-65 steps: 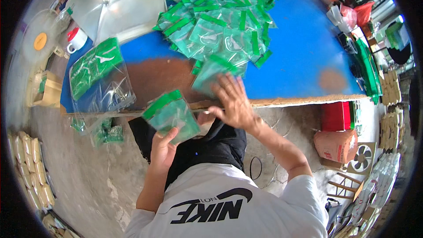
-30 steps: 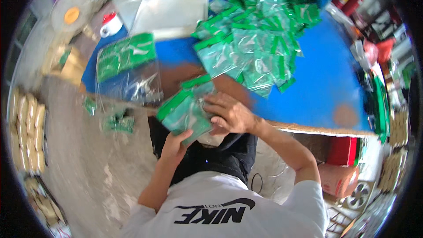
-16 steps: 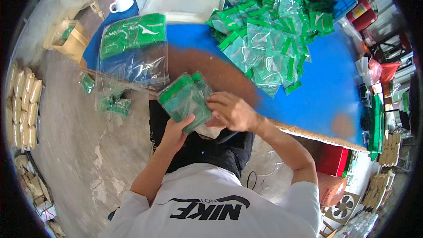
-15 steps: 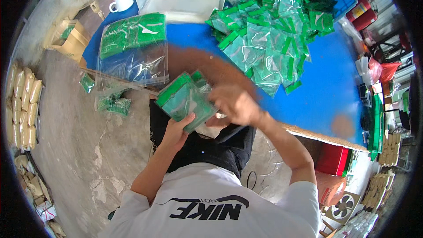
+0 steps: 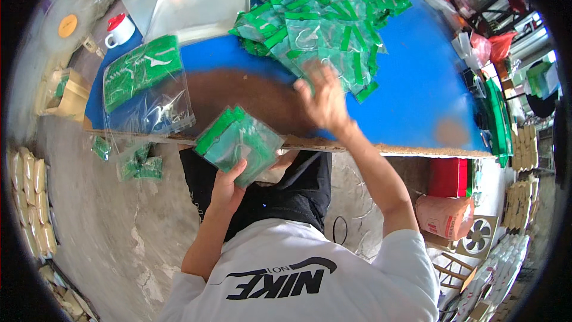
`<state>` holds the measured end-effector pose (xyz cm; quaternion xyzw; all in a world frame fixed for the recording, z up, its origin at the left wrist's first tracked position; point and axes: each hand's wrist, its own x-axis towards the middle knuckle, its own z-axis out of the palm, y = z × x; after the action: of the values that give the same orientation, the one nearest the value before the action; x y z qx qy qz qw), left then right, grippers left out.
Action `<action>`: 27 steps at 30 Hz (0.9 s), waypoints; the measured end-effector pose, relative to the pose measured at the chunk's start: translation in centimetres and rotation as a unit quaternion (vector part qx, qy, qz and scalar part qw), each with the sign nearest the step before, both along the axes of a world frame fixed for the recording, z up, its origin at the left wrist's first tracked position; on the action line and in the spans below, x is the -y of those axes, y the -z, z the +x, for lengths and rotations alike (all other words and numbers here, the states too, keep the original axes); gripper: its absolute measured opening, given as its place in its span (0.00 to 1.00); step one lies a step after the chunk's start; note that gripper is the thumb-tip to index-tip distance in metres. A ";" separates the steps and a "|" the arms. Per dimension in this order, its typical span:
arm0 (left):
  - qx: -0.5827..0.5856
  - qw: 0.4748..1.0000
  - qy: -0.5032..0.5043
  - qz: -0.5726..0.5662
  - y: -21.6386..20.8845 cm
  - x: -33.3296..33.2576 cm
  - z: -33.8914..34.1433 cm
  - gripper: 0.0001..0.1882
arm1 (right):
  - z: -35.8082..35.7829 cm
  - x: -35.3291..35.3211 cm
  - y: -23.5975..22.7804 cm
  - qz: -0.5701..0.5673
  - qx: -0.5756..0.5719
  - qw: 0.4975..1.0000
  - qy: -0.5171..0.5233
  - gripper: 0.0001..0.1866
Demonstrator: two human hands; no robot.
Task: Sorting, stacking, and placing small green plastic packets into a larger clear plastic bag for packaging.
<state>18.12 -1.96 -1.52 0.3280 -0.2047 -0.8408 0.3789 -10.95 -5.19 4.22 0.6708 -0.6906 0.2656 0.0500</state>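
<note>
A few flat clear plastic packets with green header strips [image 5: 244, 143] are fanned in front of my lap. My left hand [image 5: 229, 185] grips them by their lower edge, thumb on top. Slightly blurred, my right hand [image 5: 326, 98] is over the near edge of a large heap of similar green-headed packets [image 5: 322, 33]. Its fingers are spread and hold nothing that I can see. To the left, a big clear plastic bag [image 5: 158, 104] filled partly with green packets lies on the blue table [image 5: 411, 101], its open end hanging over the edge.
A white mug with a red lid [image 5: 119, 28] and a translucent tray [image 5: 185, 6] stand toward the back left. Several green packets [image 5: 143, 164] lie beyond the table's left edge, below the bag. A red box [image 5: 447, 177] and a fan [image 5: 478, 235] are at the lower right.
My right hand has left the held packets and moved up and away to the heap, its fingers opening. My left hand keeps its grip. The whole view has shifted.
</note>
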 end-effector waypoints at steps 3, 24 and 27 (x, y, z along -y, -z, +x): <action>0.002 1.000 0.019 0.005 0.3 0.2 0.7 0.30 | -1.4 -1.1 2.1 -0.042 -0.138 0.985 0.092 0.32; -0.048 0.998 0.036 -0.005 0.6 -0.7 -0.6 0.32 | 2.9 -4.7 2.5 0.101 0.164 0.948 -0.254 0.25; -0.046 0.998 0.041 0.001 0.9 -1.1 -0.3 0.34 | -1.0 -3.3 0.9 -0.003 -0.066 0.997 0.026 0.31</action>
<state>17.81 -0.90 -2.44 0.2812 -0.1994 -0.8698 0.3529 -11.93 -1.84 3.34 0.6683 -0.7023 0.2217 0.1048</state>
